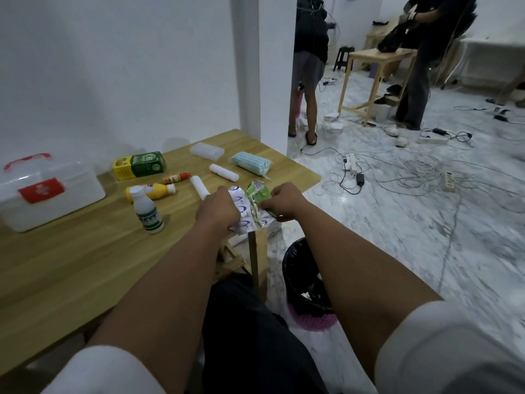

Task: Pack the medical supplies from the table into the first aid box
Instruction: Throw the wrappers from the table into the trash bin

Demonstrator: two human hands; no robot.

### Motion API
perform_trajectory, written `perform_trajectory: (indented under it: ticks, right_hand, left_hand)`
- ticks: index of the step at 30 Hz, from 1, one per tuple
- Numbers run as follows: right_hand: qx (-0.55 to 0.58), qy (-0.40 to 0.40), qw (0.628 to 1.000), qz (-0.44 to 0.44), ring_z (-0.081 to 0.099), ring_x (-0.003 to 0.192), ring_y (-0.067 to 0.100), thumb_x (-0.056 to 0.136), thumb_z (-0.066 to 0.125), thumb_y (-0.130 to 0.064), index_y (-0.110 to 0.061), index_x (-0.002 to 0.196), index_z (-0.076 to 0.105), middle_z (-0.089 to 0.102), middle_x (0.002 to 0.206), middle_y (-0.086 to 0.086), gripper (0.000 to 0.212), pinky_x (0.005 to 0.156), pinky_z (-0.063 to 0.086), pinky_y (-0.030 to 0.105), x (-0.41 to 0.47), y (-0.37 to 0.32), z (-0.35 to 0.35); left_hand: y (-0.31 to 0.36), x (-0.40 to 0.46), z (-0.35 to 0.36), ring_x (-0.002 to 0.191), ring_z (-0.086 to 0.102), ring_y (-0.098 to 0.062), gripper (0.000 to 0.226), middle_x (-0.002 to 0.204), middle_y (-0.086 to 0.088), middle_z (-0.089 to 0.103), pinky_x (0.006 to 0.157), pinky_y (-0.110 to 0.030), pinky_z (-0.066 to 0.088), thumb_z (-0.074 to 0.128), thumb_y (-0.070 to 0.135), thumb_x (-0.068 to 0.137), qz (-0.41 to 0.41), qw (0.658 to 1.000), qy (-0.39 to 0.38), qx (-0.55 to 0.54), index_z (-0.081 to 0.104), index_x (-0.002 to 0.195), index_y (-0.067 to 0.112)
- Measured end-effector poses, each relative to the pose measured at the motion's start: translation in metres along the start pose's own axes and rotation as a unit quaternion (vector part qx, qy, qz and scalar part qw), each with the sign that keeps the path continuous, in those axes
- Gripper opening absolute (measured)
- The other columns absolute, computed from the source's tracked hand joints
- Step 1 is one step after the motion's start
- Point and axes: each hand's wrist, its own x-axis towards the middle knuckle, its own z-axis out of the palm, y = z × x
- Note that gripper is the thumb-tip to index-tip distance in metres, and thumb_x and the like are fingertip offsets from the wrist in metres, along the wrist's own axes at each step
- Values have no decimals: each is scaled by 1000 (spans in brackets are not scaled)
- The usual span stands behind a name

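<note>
The white first aid box (56, 200) with a red handle and red label stands shut at the table's left. My left hand (217, 210) grips a white-and-blue blister strip (241, 207) at the table's right edge. My right hand (285, 201) pinches a green foil sachet (257, 196) beside it. On the table lie a green carton (140, 164), a yellow bottle (154, 191), a small red-capped tube (176, 178), two white bandage rolls (224, 172) (199, 187), a pack of blue masks (250, 164) and a clear case (206, 150). A white bottle (147, 213) stands upright.
The wooden table (71, 265) ends at my knees. A black bin (308, 282) with a pink rim sits on the floor to its right. Cables and power strips (397, 172) litter the marble floor. Two people (309, 66) stand near a wooden stand (375, 78) at the back.
</note>
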Motion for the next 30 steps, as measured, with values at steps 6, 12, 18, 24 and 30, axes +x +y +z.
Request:
perform_trajectory:
  ticks: [6, 12, 18, 24, 30]
  right_hand:
    - [155, 169, 973, 9, 53, 59, 23, 77, 78, -24, -5, 68, 57, 50, 61, 6, 30, 53, 56, 37, -19, 61, -30]
    - [169, 252, 945, 122, 61, 69, 16, 87, 69, -22, -12, 93, 70, 64, 75, -3, 12, 54, 39, 26, -30, 139, -52]
    - [129, 193, 943, 240, 54, 55, 21, 89, 63, -16, -12, 68, 56, 53, 58, 1, 23, 39, 35, 21, -26, 222, -40]
    - [82, 143, 929, 332, 31, 51, 18, 67, 64, -6, -20, 61, 30, 30, 57, 0, 37, 50, 23, 31, -11, 289, -13]
    - [64, 154, 923, 346, 28, 47, 16, 84, 67, -18, -15, 60, 34, 29, 53, -1, 41, 47, 20, 30, 11, 318, -9]
  left_hand:
    - [46, -19, 31, 88, 67, -30, 44, 108, -9, 69, 73, -40, 57, 62, 9, 86, 136, 985, 42, -94, 54, 127, 25]
    - [97, -43, 95, 73, 53, -21, 94, 98, -3, 49, 70, -43, 53, 60, 3, 92, 174, 982, -15, -68, 4, 164, 27]
    - [92, -25, 189, 45, 42, -18, 113, 58, -5, 48, 41, -31, 30, 54, -8, 90, 155, 978, -137, -17, -25, 157, 39]
    - [96, 21, 262, 84, 63, -32, 37, 104, -15, 66, 65, -33, 47, 54, 2, 91, 74, 978, -189, 41, 55, 127, 11]
    - [116, 55, 302, 81, 65, -32, 11, 85, -14, 65, 65, -38, 49, 64, 9, 89, 39, 972, -231, 20, 57, 81, 9]
